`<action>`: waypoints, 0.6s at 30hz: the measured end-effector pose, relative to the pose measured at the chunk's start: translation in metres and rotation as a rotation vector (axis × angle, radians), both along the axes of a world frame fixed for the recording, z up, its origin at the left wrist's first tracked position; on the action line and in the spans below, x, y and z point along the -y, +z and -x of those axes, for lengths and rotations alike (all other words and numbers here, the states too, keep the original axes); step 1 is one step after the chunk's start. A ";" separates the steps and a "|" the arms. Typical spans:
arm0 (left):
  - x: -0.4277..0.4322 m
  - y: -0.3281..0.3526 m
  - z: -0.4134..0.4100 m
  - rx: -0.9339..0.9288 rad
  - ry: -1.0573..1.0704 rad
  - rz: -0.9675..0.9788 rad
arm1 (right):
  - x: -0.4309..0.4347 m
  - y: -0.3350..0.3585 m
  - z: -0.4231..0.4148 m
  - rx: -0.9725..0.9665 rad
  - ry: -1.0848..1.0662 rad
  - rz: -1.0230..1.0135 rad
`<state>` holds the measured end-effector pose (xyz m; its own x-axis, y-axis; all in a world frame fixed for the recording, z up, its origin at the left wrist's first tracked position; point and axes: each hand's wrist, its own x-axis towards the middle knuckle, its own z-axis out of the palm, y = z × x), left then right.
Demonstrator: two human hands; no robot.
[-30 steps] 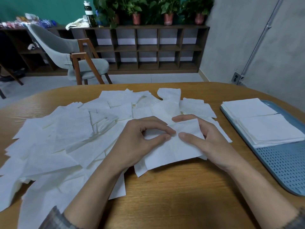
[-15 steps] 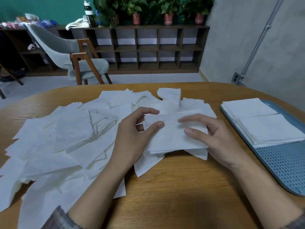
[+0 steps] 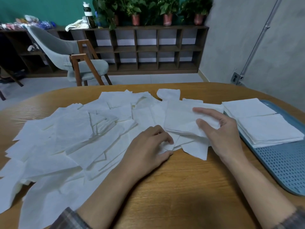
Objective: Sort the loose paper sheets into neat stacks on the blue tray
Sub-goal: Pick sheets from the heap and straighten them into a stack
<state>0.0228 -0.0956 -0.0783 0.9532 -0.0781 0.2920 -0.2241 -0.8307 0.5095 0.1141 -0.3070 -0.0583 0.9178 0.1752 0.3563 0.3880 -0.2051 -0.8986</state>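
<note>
Paper covers most of the wooden tabletop. The loose paper sheets sprawl in overlapping disorder from its left edge to past its middle. That heap is by far the larger share of the work and, by the look of it, not yet sorted.

At the right edge the blue tray carries what is done. A far stack and a near stack sit squared up and touching, and the tray's near part is bare.

Just beside the tray's left rim, a small bundle of evened sheets sits over the heap's right end. Your right grip is curled round its right edge, thumb on top. Your left grip pinches the crumpled corner of a single sheet at the heap's near edge.

On this showing you are well short of halfway, with two stacks in and most sheets to go.
</note>
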 end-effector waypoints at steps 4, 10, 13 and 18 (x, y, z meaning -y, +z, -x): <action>0.000 -0.002 -0.001 0.058 0.042 0.109 | -0.001 -0.001 0.000 0.003 0.012 0.009; -0.003 0.004 -0.001 0.147 -0.004 0.229 | -0.002 -0.002 -0.001 -0.009 0.074 0.010; -0.005 0.008 0.000 0.108 -0.008 0.337 | -0.002 -0.003 -0.002 -0.004 0.072 0.017; -0.004 0.014 0.005 0.009 0.011 0.404 | -0.001 -0.003 -0.002 0.000 0.076 0.019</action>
<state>0.0174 -0.0916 -0.0640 0.9505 0.0550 0.3058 -0.2225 -0.5666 0.7934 0.1159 -0.3057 -0.0615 0.9017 0.2509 0.3522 0.4030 -0.1925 -0.8947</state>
